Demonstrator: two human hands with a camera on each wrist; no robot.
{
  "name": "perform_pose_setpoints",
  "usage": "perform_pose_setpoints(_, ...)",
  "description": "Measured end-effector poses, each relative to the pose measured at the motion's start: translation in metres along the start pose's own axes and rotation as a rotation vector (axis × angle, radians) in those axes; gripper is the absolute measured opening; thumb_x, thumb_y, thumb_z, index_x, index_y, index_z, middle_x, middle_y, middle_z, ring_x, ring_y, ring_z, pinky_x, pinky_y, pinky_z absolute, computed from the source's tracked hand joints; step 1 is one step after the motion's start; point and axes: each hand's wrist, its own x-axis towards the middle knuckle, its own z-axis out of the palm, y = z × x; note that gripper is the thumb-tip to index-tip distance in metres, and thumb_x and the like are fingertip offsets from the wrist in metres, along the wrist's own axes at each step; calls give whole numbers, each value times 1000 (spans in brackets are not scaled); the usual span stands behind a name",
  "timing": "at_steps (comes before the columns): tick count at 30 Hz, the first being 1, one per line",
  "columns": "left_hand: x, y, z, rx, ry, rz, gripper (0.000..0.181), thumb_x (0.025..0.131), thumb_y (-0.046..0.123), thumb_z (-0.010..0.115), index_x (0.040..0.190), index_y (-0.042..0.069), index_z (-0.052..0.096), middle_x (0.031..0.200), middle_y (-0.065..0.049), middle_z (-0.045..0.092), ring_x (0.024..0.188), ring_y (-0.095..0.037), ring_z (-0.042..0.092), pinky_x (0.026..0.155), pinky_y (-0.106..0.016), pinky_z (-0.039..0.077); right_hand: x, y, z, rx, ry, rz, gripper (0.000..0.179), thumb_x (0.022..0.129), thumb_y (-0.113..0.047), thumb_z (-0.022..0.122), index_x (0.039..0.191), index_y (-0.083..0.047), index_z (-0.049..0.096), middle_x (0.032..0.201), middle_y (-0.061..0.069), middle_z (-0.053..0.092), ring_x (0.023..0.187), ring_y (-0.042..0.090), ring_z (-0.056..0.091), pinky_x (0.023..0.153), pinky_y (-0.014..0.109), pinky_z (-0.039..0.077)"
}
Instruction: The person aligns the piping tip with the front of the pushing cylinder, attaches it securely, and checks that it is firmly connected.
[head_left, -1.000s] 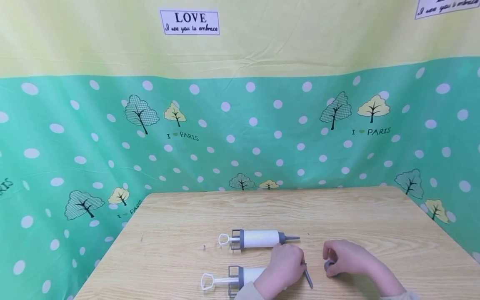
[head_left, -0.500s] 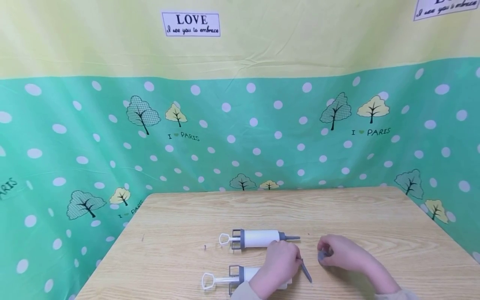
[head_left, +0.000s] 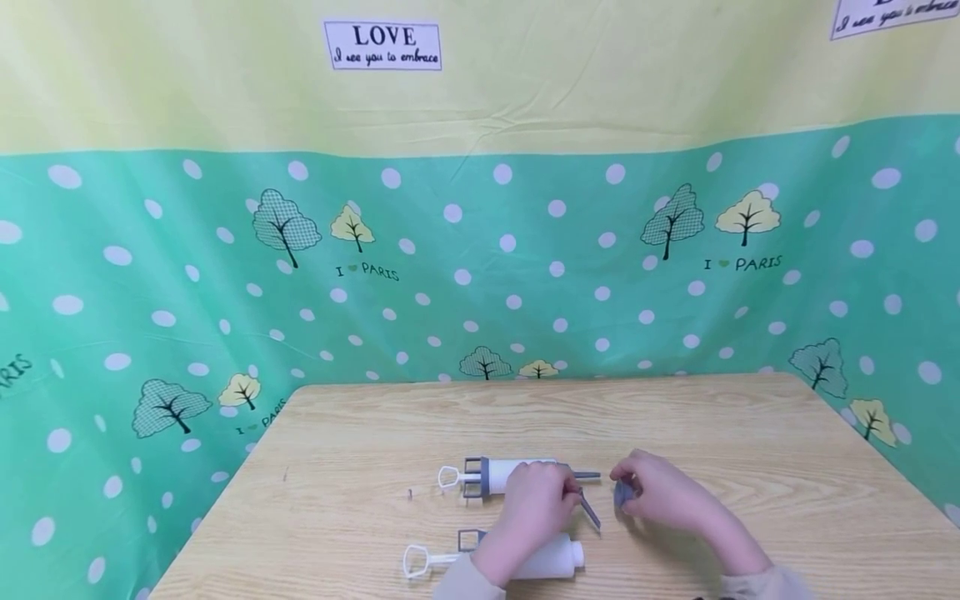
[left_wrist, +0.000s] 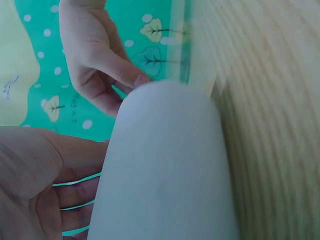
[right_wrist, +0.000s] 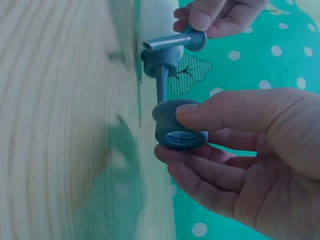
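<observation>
Nearest, the uncapped white tube [head_left: 551, 557] lies on its side on the worktop [head_left: 360, 450], its bare neck pointing right and its white pull handle [head_left: 417, 562] left; the left forearm crosses over it, and whether they touch cannot be told. Beyond, the left hand [head_left: 538, 496] pinches the round base of a loose grey nozzle [head_left: 590, 511], the tip slanting down and right. Just beside it, across a narrow gap, the right hand [head_left: 660, 492] holds a grey threaded collar [head_left: 623, 495] between thumb and fingers, its other fingers loosely bent. A wide stretch of wood runs from there to the right edge. Past the hands, a second white tube [head_left: 501, 475] lies parallel, its fitted spout [head_left: 588, 476] pointing right. More wood leads back to the far edge, where the dotted green curtain [head_left: 420, 333] hangs close behind.
</observation>
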Motion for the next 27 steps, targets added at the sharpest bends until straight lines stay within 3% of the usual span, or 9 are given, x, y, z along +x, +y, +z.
perform_pose_setpoints(11,1,-16,-6,-88,94,-69,8,73,26,73,72,22,67,67,14,62,60,-1,50,61,-21,41,17,-14,3,160,10,20,37,67,3,68,103,6,60,90,7,64,79,18,61,70,32,52)
perform_pose_setpoints(19,2,-22,-7,-87,163,-94,9,72,28,74,74,21,68,70,11,64,57,-1,49,52,-15,33,26,-22,2,125,36,-3,33,65,2,69,97,-1,61,86,3,64,77,15,59,71,34,51)
perform_pose_setpoints(27,6,-26,-16,-152,195,-132,8,74,27,73,75,21,68,73,11,65,64,-4,57,56,-16,39,32,-26,1,152,79,-11,34,65,3,70,96,-3,58,89,5,63,83,21,61,73,36,52)
